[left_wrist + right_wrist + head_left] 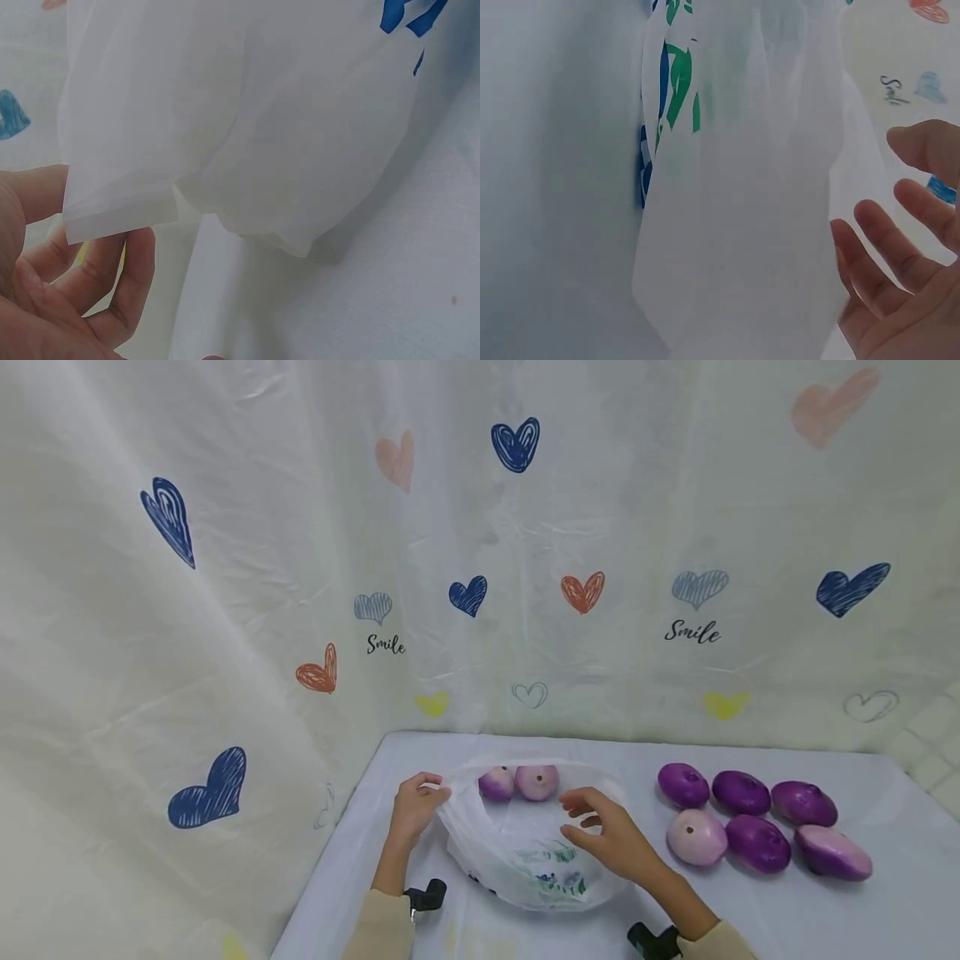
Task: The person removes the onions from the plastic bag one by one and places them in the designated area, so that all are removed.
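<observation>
Lying on the white table (750, 927) near its far left corner, a thin white plastic bag (525, 860) has its mouth turned toward the far edge and its printed bottom toward the person, so its long axis runs from near to far. Two pale purple onions (517, 782) sit just inside the mouth. The left hand (415, 806) pinches the bag's left rim between thumb and curled fingers (127, 262), holding it up. The right hand (609, 835) hovers over the bag's right side with fingers (885, 255) spread and relaxed, holding nothing; whether it touches the plastic I cannot tell. Green and blue print shows on the near part of the bag.

To the right of the bag, well apart from it, six more purple onions (757, 822) lie in two rows toward the table's right edge. A pale curtain with hearts (517, 568) hangs behind the far edge and along the left side.
</observation>
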`<state>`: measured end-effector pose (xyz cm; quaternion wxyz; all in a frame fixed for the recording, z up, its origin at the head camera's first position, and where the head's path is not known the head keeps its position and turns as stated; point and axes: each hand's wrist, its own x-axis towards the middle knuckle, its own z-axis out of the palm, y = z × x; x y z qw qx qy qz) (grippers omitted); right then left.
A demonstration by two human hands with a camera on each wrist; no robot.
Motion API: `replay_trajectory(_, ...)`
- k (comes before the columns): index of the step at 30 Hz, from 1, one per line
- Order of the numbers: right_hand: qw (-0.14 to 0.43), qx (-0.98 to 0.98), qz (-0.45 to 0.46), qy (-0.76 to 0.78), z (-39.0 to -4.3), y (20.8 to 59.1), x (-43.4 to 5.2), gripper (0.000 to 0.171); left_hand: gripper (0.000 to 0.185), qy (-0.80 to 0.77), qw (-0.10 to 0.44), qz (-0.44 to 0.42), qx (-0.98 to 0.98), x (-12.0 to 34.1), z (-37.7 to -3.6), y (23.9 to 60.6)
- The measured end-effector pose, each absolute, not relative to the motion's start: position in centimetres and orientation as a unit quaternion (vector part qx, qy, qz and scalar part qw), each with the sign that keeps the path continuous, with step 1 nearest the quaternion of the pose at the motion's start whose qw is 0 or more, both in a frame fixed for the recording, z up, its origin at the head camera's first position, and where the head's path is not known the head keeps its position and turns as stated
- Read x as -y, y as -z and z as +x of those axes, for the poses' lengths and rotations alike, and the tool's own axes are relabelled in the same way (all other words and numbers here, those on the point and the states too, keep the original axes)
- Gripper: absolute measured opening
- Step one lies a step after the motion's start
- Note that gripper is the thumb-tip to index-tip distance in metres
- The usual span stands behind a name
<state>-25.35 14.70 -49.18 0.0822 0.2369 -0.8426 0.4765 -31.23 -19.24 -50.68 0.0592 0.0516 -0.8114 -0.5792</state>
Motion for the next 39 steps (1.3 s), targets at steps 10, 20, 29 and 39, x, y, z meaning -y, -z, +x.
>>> replay_trajectory(10,0.047,0.868,0.196,-0.454,-28.5,50.7,-12.5,0.06,0.022,0.572,0.058,0.057,0.816,19.1,-31.2,50.7)
replay_trajectory(20,0.089,0.886,0.156,-0.427,-30.8,51.9,-10.6,0.065,0.021,0.577,0.055,0.059,0.813,19.1,-31.2,50.6)
replay_trajectory(29,0.095,0.912,0.118,-0.382,-32.5,52.5,-9.1,0.07,0.022,0.576,0.056,0.055,0.814,19.0,-31.1,50.4)
replay_trajectory(39,0.067,0.917,0.107,-0.379,-34.0,52.9,-8.1,0.077,0.023,0.579,0.056,0.053,0.812,19.2,-31.1,50.5)
